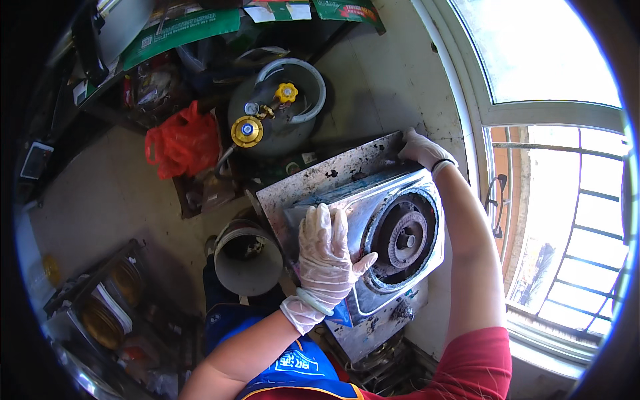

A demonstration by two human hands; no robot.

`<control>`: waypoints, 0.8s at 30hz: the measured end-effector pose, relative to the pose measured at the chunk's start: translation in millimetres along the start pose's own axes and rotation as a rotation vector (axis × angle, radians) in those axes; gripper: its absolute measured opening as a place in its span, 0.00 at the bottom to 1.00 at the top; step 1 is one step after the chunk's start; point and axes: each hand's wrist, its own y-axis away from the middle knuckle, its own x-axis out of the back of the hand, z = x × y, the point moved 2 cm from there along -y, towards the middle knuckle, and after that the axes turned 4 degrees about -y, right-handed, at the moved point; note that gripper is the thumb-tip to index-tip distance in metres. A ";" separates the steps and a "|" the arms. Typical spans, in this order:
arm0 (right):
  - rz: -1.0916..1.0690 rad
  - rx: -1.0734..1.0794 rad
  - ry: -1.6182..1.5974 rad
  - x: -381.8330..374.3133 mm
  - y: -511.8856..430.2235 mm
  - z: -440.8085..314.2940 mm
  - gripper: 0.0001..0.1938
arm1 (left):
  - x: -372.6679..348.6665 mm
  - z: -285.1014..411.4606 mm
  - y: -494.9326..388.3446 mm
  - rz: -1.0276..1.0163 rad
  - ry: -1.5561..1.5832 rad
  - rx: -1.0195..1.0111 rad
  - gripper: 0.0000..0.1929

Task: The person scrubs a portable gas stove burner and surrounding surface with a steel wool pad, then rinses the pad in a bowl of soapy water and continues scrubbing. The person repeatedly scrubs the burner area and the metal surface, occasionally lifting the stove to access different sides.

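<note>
A metal gas stove [360, 225] with one round burner [404, 241] stands tilted before me, above a stained, grimy metal sheet [310, 175]. My left hand [327, 250], in a thin translucent glove with a pale bangle at the wrist, lies on the stove's top beside the burner, fingers extended. At the far right corner of the sheet is my right hand [420, 147], gloved too, with a black band at the wrist. Its fingers bend over the corner; their tips are partly hidden. Dark crumbs and a dark lump [402, 310] lie on the sheet's near part.
Behind the stove stands a gas cylinder [275, 135] with a brass regulator [247, 131] and hose. A red plastic bag [185, 140] sits left of it. A bucket [248, 262] is by my legs, a rack [95, 300] at lower left. A barred window [555, 220] borders the right.
</note>
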 end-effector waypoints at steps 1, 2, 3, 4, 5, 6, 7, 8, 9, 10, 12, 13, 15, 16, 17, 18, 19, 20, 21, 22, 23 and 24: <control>-0.038 0.003 0.044 -3.7 -4.5 -2.9 0.29 | 0.4 -0.6 -0.5 -0.004 0.001 -0.001 0.57; -0.072 0.007 0.091 -4.0 -9.2 -3.6 0.30 | 0.8 -0.6 -1.0 0.006 0.003 -0.004 0.57; -0.070 0.004 0.158 -2.8 -13.1 -3.3 0.31 | 0.3 -0.9 -1.4 -0.021 0.012 -0.002 0.57; -0.122 -0.031 0.162 -1.0 -16.3 -1.8 0.29 | 0.2 -1.0 -1.6 -0.032 0.023 -0.006 0.57; -0.140 -0.077 0.180 1.8 -18.0 0.0 0.28 | 0.0 -1.4 -1.9 -0.047 0.037 -0.005 0.57; -0.191 -0.141 0.215 3.9 -17.9 1.4 0.26 | -0.5 -1.2 -2.1 -0.056 0.035 -0.013 0.57; -0.176 -0.170 0.220 7.0 -15.8 1.7 0.25 | -1.3 -1.0 -2.1 -0.070 0.035 -0.015 0.58; -0.190 -0.219 0.239 9.2 -11.3 1.1 0.23 | -2.6 -0.9 -2.3 -0.089 0.035 -0.016 0.58; -0.211 -0.257 0.252 10.6 -4.6 0.3 0.22 | -3.3 -1.0 -2.2 -0.073 0.045 -0.008 0.58; -0.184 -0.217 0.290 13.3 4.2 -2.8 0.19 | -4.3 -1.1 -2.1 -0.063 0.054 0.004 0.58; -0.057 -0.131 0.346 20.3 26.9 -8.4 0.17 | -6.0 -1.9 -1.7 -0.038 0.090 0.025 0.60; -0.014 -0.106 0.367 23.4 39.3 -10.3 0.16 | -6.5 -2.4 -1.0 -0.028 0.117 0.037 0.61; 0.040 0.160 0.490 32.0 65.0 -11.8 0.12 | -7.3 -3.1 0.6 -0.012 0.171 0.069 0.63; 0.056 0.263 0.484 36.2 76.2 -10.0 0.11 | -7.5 -3.3 1.5 -0.005 0.197 0.088 0.64; 0.070 0.314 0.509 40.2 84.4 -7.1 0.10 | -7.7 -3.9 2.0 0.001 0.216 0.105 0.65; 0.086 0.382 0.509 42.4 89.4 -5.2 0.10 | -8.6 -3.3 3.6 -0.066 0.150 0.110 0.73; 0.149 0.477 0.401 45.6 92.6 -4.2 0.11 | -8.6 -3.5 4.2 -0.058 0.159 0.130 0.73; 0.193 0.529 0.317 45.8 91.8 -4.0 0.12 | -8.7 -3.7 4.8 -0.051 0.169 0.149 0.74; 0.255 0.611 0.239 45.6 90.1 -5.2 0.13 | -8.7 -3.7 5.1 -0.038 0.179 0.157 0.74; 0.033 0.325 -0.036 39.2 81.3 -2.7 0.16 | -9.2 -4.7 5.0 -0.047 0.177 0.186 0.73; -0.031 0.215 -0.036 32.7 75.1 -4.7 0.15 | -9.6 -5.4 4.9 -0.051 0.172 0.205 0.73; -0.075 0.163 -0.071 26.0 69.2 -10.7 0.15 | -9.8 -6.6 4.3 -0.055 0.166 0.228 0.72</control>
